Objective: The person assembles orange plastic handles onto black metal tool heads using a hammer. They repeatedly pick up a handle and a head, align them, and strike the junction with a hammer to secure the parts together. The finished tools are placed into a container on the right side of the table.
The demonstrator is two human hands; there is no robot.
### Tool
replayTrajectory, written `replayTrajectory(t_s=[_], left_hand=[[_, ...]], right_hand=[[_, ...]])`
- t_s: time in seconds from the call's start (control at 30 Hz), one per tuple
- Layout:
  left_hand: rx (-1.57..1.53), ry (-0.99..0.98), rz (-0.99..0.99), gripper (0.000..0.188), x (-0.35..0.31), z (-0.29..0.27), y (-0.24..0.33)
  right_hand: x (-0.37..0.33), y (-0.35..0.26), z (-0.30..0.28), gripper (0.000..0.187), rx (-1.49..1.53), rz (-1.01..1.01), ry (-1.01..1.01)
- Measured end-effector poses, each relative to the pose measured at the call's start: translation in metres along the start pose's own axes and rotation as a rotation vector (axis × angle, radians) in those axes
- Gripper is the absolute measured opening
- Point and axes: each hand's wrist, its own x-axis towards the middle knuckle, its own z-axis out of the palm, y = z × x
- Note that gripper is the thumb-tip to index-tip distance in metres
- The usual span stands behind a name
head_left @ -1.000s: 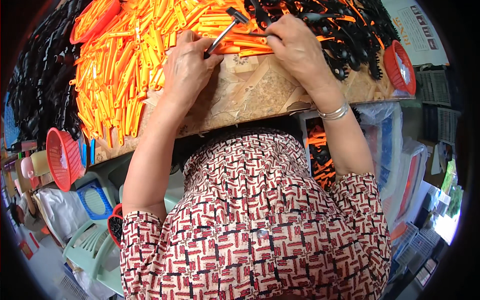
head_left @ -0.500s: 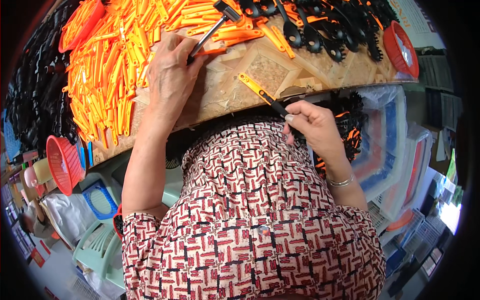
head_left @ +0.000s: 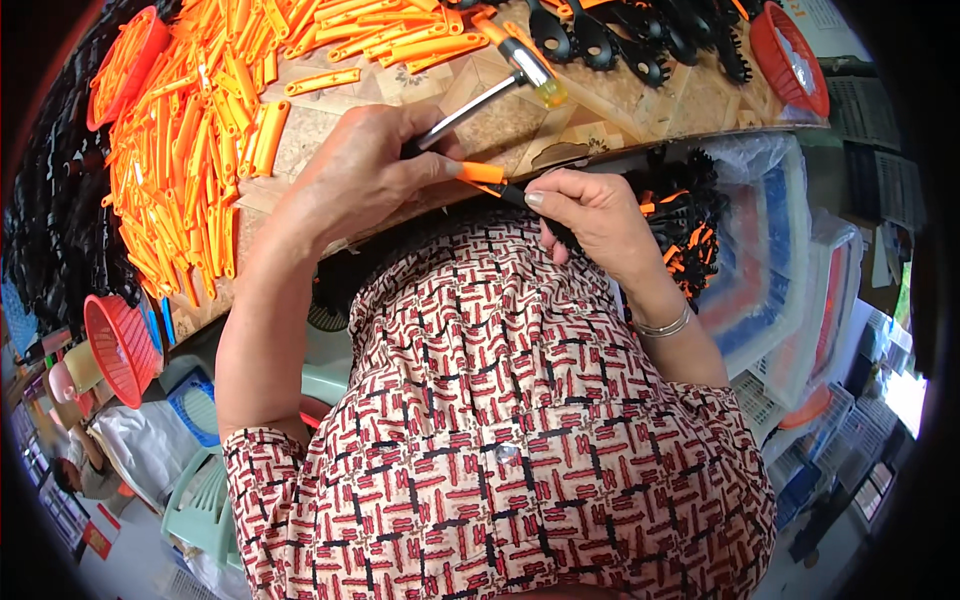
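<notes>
My left hand is closed round the black grip of a small hammer. The hammer's head points away to the right over the table and has a yellow face. The same hand's thumb and fingers pinch an orange handle piece. In my right hand, closed too, is the black shank of a kitchen utensil, whose far end is hidden below the hand. A thin orange strip shows under the pinched piece, beside the shank. Both hands meet at the table's near edge.
Loose orange handle pieces cover the left and back of the table. Black utensil heads lie at the back right. Red baskets stand at the sides. Below the edge are finished-looking black-and-orange utensils and a plastic-wrapped crate.
My left hand has come away from the orange pile toward my right hand, with an orange handle piece now showing in its fingers. The hammer swung along; the right hand shifted slightly left.
</notes>
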Motion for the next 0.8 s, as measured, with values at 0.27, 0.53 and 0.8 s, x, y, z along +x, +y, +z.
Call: replayTrajectory(t_s=[0.27, 0.53, 0.8], left_hand=[[0.291, 0.025, 0.138, 0.017, 0.007, 0.005, 0.011], [0.19, 0.125, 0.142, 0.018, 0.004, 0.01, 0.003], [0.064, 0.093, 0.092, 0.017, 0.007, 0.011, -0.004]], right_hand=[[-0.001, 0.007, 0.008, 0.017, 0.086, -0.021, 0.057], [0.005, 0.005, 0.004, 0.023, 0.003, -0.026, -0.087], [0.01, 0.004, 0.003, 0.024, 0.052, 0.001, -0.172]])
